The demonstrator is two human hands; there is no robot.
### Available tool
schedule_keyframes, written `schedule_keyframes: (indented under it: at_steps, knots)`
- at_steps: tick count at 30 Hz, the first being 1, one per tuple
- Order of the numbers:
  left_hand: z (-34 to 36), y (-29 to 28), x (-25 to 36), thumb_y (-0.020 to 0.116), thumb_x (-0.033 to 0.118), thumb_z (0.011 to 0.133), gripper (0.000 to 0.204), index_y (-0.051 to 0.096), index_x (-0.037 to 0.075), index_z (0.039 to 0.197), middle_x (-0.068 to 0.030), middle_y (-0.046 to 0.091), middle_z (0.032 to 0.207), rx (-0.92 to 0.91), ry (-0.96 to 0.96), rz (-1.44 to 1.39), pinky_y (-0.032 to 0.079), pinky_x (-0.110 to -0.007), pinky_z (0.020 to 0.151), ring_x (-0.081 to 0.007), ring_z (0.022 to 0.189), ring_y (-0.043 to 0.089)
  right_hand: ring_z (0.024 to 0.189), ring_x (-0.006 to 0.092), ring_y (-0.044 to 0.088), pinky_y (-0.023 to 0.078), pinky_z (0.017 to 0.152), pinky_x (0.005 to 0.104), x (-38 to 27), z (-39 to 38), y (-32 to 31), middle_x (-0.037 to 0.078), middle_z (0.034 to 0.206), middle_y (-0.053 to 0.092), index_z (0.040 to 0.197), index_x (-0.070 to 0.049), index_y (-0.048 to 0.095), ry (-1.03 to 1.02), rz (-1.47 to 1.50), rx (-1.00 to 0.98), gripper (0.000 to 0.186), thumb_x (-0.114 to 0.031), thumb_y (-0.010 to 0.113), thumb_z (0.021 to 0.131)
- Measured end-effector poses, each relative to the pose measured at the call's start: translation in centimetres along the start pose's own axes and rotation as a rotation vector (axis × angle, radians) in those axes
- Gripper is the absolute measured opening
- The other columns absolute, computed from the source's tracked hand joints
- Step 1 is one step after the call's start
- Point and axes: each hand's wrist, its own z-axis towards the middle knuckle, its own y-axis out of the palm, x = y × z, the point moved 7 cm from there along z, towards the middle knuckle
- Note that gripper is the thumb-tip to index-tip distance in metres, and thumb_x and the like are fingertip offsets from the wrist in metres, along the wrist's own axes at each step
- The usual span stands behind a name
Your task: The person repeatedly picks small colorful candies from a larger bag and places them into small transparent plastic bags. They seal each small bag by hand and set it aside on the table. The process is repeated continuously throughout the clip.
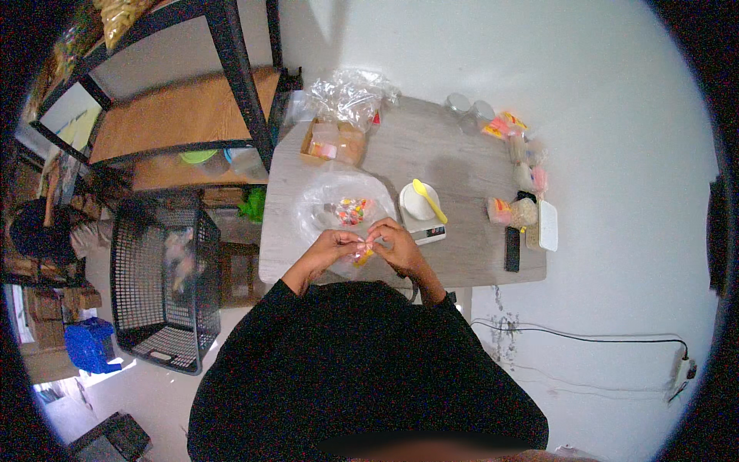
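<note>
At the near edge of the table, my left hand [336, 250] and my right hand [394, 246] meet, fingertips pinched together. Between them they grip the top of a small clear plastic bag [363, 258] with yellow and orange pieces inside. Just beyond my hands lies a large clear plastic bag [319, 196], spread open around a heap of colourful small candies [354, 210]. To the right of it stands a kitchen scale [431, 235] bearing a white bowl [416, 205]. A yellow spoon [431, 202] rests across the bowl.
A cardboard box [312, 146] with crumpled clear plastic [350, 96] stands at the table's back left. Along the right side lie several small filled packets [527, 173], a black phone [512, 249] and a white tray [547, 225]. A dark plastic basket [162, 285] stands left, below shelving [185, 115].
</note>
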Motion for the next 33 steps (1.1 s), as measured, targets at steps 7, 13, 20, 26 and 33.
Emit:
schedule_keyframes:
  at_steps: [7, 13, 20, 26, 33]
  knots:
    - [0.2, 1.2, 0.2, 0.066, 0.018, 0.088, 0.022, 0.067, 0.0, 0.1, -0.0031, 0.068, 0.089, 0.011, 0.027, 0.06, 0.047, -0.023, 0.075, -0.0096, 0.081, 0.06, 0.103, 0.0235, 0.056, 0.044, 0.089, 0.0328, 1.9, -0.7, 0.5, 0.01, 0.109, 0.058, 0.092, -0.002, 0.066, 0.001, 0.015, -0.107, 0.017, -0.017, 0.066, 0.083]
    - [1.0, 1.6, 0.0, 0.064, 0.028, 0.088, 0.026, 0.069, 0.004, 0.095, -0.0005, 0.067, 0.089, 0.091, 0.012, 0.104, 0.045, -0.024, 0.076, -0.0093, 0.08, 0.058, 0.108, 0.0243, 0.054, 0.042, 0.093, 0.0337, 2.2, -0.7, 0.0, 0.012, 0.111, 0.057, 0.096, -0.002, 0.067, 0.023, 0.067, -0.211, 0.022, -0.021, 0.063, 0.087]
    - [2.6, 2.6, 0.9, 0.064, 0.028, 0.089, 0.025, 0.068, 0.004, 0.095, 0.0008, 0.065, 0.085, 0.102, 0.003, 0.036, 0.044, -0.023, 0.072, -0.0083, 0.079, 0.056, 0.113, 0.0235, 0.051, 0.042, 0.095, 0.0342, 1.9, -0.8, -1.7, 0.012, 0.117, 0.053, 0.1, -0.004, 0.068, 0.037, 0.077, -0.218, 0.024, -0.021, 0.07, 0.082]
    - [4.0, 3.4, 1.7, 0.064, 0.027, 0.089, 0.02, 0.063, 0.008, 0.097, 0.002, 0.063, 0.089, 0.231, 0.095, 0.008, 0.043, -0.021, 0.066, -0.0058, 0.078, 0.054, 0.103, 0.0199, 0.055, 0.049, 0.085, 0.0315, 3.0, -0.8, -4.4, 0.01, 0.113, 0.053, 0.102, -0.006, 0.065, 0.037, 0.118, -0.008, 0.027, -0.017, 0.074, 0.078]
    - [4.7, 3.7, 1.2, 0.063, 0.024, 0.09, 0.018, 0.063, 0.008, 0.098, -0.0001, 0.064, 0.093, 0.282, 0.096, -0.082, 0.046, -0.022, 0.067, -0.0084, 0.081, 0.057, 0.1, 0.0211, 0.055, 0.049, 0.08, 0.0328, 3.5, -1.1, -6.7, 0.008, 0.108, 0.053, 0.096, -0.007, 0.064, 0.147, 0.159, 0.049, 0.023, -0.015, 0.075, 0.076]
